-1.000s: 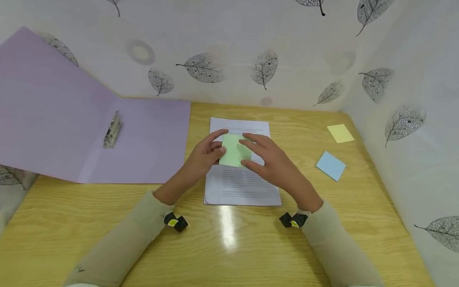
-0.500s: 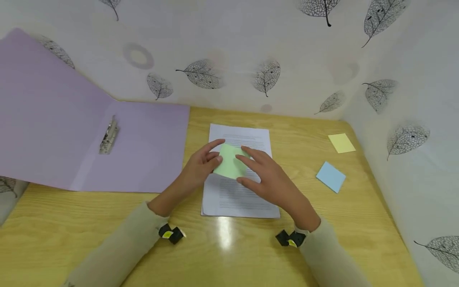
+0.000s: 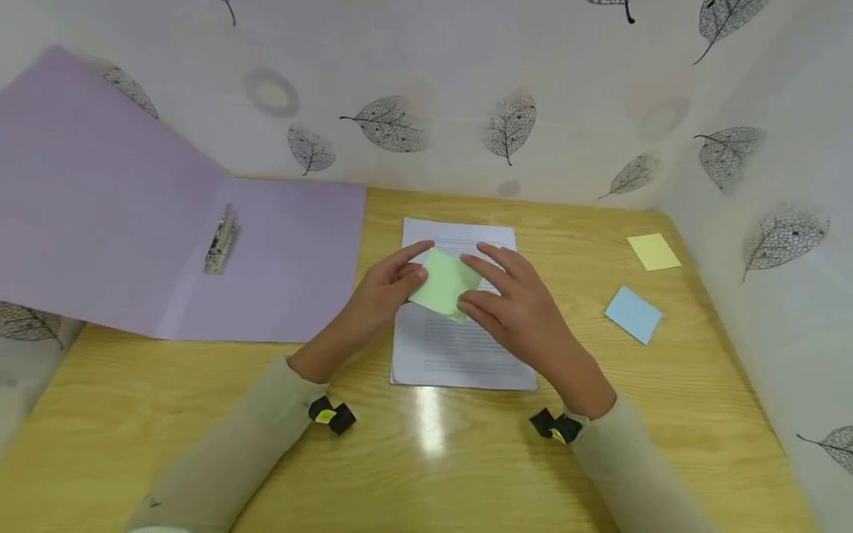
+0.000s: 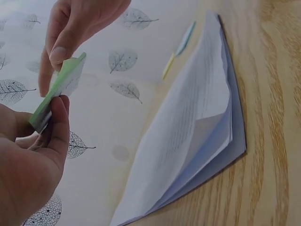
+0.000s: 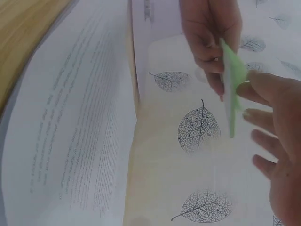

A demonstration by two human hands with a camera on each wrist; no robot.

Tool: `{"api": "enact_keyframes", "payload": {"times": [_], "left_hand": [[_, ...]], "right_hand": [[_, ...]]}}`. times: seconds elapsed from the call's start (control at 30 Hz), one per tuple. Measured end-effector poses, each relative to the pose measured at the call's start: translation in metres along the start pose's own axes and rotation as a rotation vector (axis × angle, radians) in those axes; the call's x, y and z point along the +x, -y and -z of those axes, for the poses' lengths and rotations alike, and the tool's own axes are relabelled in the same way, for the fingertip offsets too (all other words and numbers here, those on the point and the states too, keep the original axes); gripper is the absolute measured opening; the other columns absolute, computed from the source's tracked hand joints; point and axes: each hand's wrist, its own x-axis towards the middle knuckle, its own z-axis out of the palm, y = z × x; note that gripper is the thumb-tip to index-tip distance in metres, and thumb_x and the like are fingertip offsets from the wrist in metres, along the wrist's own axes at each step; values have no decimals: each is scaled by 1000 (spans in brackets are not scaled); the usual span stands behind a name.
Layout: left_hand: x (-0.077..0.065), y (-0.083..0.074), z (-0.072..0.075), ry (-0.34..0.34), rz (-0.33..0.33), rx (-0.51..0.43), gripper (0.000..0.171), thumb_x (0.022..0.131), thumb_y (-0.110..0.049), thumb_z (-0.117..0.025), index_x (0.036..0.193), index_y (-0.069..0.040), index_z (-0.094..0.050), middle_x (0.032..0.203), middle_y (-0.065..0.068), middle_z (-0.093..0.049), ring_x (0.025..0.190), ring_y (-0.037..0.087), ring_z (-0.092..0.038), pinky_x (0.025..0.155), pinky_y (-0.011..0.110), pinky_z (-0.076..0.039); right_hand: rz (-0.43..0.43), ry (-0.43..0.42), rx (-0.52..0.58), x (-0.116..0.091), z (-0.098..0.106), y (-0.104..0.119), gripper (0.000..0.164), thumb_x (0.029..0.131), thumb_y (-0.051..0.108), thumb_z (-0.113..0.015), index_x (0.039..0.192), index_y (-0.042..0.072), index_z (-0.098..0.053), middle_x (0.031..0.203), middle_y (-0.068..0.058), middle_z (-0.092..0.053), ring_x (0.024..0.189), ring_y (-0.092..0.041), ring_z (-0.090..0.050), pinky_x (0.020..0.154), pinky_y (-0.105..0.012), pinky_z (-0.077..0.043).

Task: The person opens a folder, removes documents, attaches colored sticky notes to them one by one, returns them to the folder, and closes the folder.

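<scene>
A pad of light green sticky notes (image 3: 441, 280) is held up over a stack of printed paper sheets (image 3: 466, 359). My left hand (image 3: 376, 300) grips the pad's left side between thumb and fingers. At the lower right corner, the thumb and index finger of my right hand (image 3: 529, 314) pinch the green paper, while the other fingers stay spread. In the right wrist view, a green top sheet (image 5: 237, 66) bends away from the pad's pale underside near the right fingertips. The left wrist view shows the pad edge-on, with the right thumb against its upper part.
To the left lies an open lavender folder (image 3: 286, 259) with a metal clip (image 3: 221, 240) near its spine. A yellow sticky pad (image 3: 654, 252) and a blue sticky pad (image 3: 633, 315) lie on the right of the wooden table (image 3: 373, 474). Leaf-patterned covering (image 3: 453, 89) rises behind.
The green pad has turned and tilted in the left hand. My right thumb and index finger, spread apart before, have come together at its lower right corner. The head view has shifted slightly.
</scene>
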Motion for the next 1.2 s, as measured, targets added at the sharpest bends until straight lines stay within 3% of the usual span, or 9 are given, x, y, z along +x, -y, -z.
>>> {"api": "enact_keyframes", "payload": {"times": [0.17,0.27,0.43,0.63,0.7,0.8,0.93,1.1,1.2], "left_hand": [[1,-1,-3,20,22,11,46,108,-19,-49,154,-17,-43,122,15,-65,101,19,-66,86,27,-58],[0,-2,-4,26,56,-18,44,108,-20,-48,152,-18,-45,124,15,-64,102,19,-66,86,27,-58],[-2,-6,-12,59,105,-79,45,108,-31,-46,152,-20,-46,131,14,-65,110,22,-67,92,32,-58],[-6,0,-22,181,126,-78,56,104,-24,-55,157,-22,-35,143,11,-57,118,23,-62,93,32,-55],[-6,2,-22,197,100,-78,59,103,-17,-56,157,-21,-34,145,12,-55,116,22,-63,91,30,-55],[-7,3,-23,148,70,-56,56,101,-13,-57,154,-17,-40,142,12,-57,111,22,-65,87,29,-56],[-9,2,-27,57,46,-16,47,102,-15,-60,148,-13,-49,136,13,-61,109,22,-67,84,28,-58],[-10,2,-30,-3,22,-16,47,102,-11,-57,148,-13,-48,132,15,-63,109,22,-67,83,25,-57],[-10,2,-30,-26,14,-12,49,101,-9,-53,150,-15,-47,132,13,-61,106,18,-66,82,23,-55]], "right_hand": [[61,-59,54,1,-2,1,22,99,25,-66,87,7,-72,121,-13,-69,126,-36,-57,113,-58,-38],[22,-42,166,0,-3,7,28,103,28,-59,90,6,-70,107,-8,-71,107,-27,-66,99,-44,-52],[-189,0,286,-1,-1,16,22,105,25,-55,94,9,-63,91,-1,-66,79,-11,-59,67,-28,-51],[-573,70,395,2,5,20,15,106,18,-52,98,7,-60,84,-4,-57,68,-14,-48,59,-28,-42],[-627,66,421,3,8,19,19,107,21,-51,100,6,-61,85,-6,-59,67,-17,-49,59,-29,-43],[-671,57,453,3,8,17,22,107,24,-50,102,6,-62,91,-7,-63,70,-18,-53,60,-30,-46],[-564,81,410,0,4,16,17,102,25,-61,108,10,-65,97,-2,-69,82,-15,-63,69,-30,-53],[-231,70,168,-2,-2,19,47,84,35,-82,121,11,-66,110,-1,-71,93,-15,-69,70,-30,-58],[-106,39,34,-1,-5,22,52,84,36,-82,126,11,-65,110,-3,-70,92,-17,-69,62,-30,-56]]}}
